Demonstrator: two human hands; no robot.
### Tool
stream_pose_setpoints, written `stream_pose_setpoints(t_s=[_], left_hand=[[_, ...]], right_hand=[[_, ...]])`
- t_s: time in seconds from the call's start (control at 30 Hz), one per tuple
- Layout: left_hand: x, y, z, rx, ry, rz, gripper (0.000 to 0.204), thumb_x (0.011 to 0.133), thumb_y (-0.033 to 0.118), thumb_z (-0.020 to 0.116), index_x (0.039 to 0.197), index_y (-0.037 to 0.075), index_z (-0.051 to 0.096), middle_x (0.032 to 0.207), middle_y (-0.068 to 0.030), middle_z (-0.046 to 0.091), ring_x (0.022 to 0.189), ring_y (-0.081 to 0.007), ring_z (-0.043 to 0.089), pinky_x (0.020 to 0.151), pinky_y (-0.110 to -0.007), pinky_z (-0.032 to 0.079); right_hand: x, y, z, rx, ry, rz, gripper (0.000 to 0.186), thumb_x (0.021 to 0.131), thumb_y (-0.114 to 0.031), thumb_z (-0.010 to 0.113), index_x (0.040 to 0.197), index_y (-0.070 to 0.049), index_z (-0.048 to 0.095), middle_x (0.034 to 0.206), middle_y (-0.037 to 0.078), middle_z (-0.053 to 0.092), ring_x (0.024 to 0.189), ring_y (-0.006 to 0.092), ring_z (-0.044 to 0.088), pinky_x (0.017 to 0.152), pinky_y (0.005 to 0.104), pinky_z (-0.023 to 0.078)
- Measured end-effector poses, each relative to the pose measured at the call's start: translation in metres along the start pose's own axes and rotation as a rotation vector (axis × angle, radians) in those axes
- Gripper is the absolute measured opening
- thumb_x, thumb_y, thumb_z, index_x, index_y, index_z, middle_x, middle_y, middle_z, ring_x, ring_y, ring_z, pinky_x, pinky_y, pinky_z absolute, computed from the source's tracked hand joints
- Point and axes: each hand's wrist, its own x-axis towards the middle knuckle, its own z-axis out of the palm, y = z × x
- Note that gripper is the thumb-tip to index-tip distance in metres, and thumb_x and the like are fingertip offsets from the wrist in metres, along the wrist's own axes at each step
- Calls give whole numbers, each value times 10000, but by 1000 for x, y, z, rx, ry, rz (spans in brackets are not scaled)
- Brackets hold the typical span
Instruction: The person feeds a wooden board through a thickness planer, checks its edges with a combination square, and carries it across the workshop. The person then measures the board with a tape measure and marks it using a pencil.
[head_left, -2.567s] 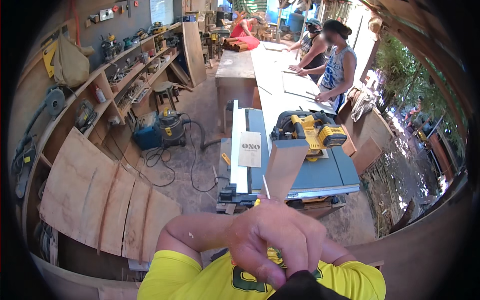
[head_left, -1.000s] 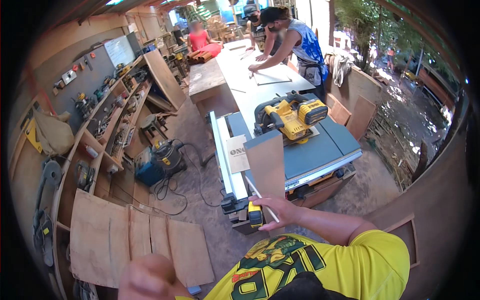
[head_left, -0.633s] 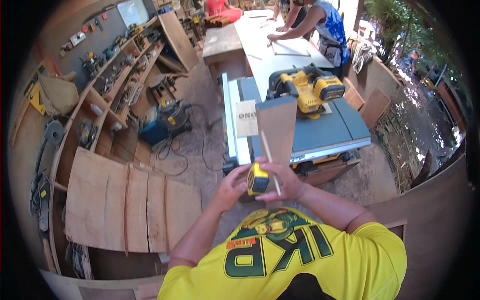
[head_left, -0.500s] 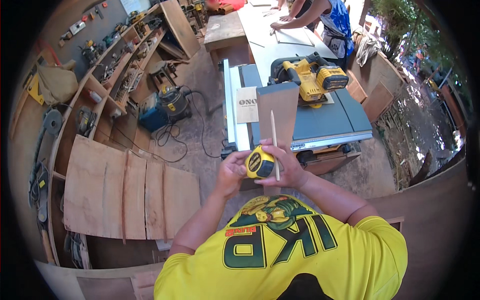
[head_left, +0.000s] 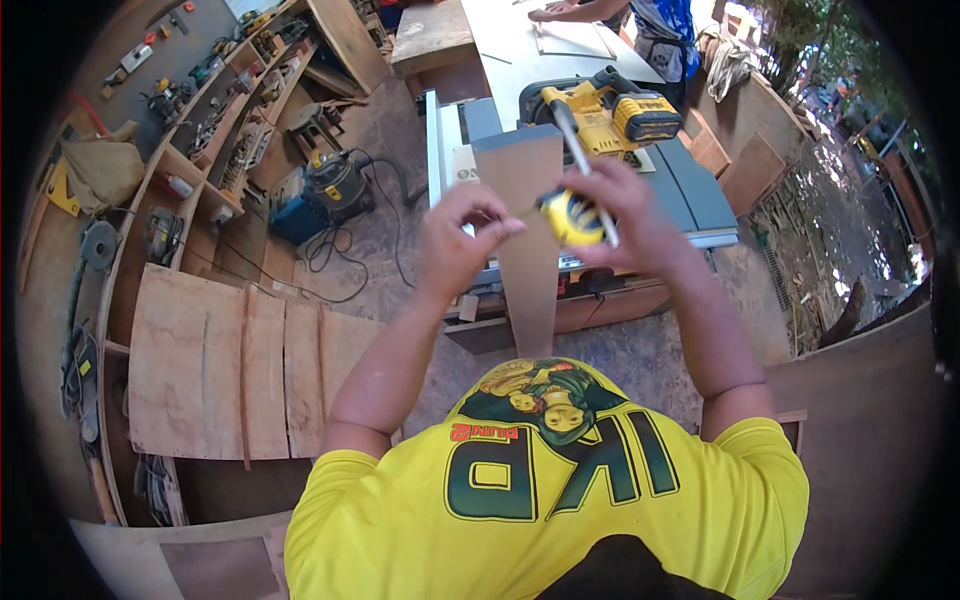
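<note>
My right hand [head_left: 635, 215] is closed around a yellow and black tape measure [head_left: 578, 220]. The same hand holds a pencil [head_left: 572, 140], which slants up past the case and is blurred. To its left, the thumb and fingers of my left hand [head_left: 465, 240] are pinched together. A short bit of the tape's blade seems to show between that pinch and the case. Below both hands, a long brown board [head_left: 530, 260] with a grey-blue far end leans at the near side of a table saw [head_left: 695, 195].
A yellow cordless circular saw [head_left: 600, 125] sits on the saw table. Beyond it, a person's arm [head_left: 590, 10] reaches over a white worktop [head_left: 505, 60]. At left are a shop vacuum [head_left: 335, 185], loose cables, tool shelves [head_left: 190, 160] and a plywood panel [head_left: 210, 365].
My hands have risen and moved apart, with the tape measure going right in my right hand. My left hand has left the case. The pencil has tilted, and the view has shifted.
</note>
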Motion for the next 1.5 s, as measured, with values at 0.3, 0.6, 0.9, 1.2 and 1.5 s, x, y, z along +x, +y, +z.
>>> stream_pose_setpoints(t_s=[0.3,0.6,0.9,1.2,1.5], left_hand=[[52,-42,8,160,386,61,184,792,94,763,925,23,658,842,-14,640,733,-72,585,684,-206,473],[53,-60,10,13,468,188,176,759,67,776,881,20,660,850,-33,632,740,-82,598,680,-211,495],[59,-67,3,-154,316,198,179,790,40,738,918,-9,623,1097,-109,588,943,-136,608,797,-250,534],[61,-66,0,-124,293,211,127,798,26,729,855,-17,623,1068,-102,599,925,-117,599,787,-227,513],[60,-66,4,-161,262,219,162,827,10,698,952,-1,595,1100,-110,592,922,-111,607,807,-225,515]], right_hand=[[3,99,-33,-80,59,164,568,693,-269,749,1205,-86,584,1081,144,570,969,305,599,843,366,490],[12,103,-39,-122,-6,122,583,705,-300,743,1220,-88,572,1082,144,557,1004,307,571,877,366,461],[8,117,-42,-169,57,57,555,696,-314,752,1179,-95,589,1088,136,560,984,303,583,867,375,478],[5,123,-48,-190,22,106,555,688,-272,753,1174,-66,582,1083,152,564,1002,321,575,878,374,473],[6,126,-49,-271,5,-15,545,728,-293,692,1248,-178,578,1135,143,564,1109,311,515,968,412,437]])
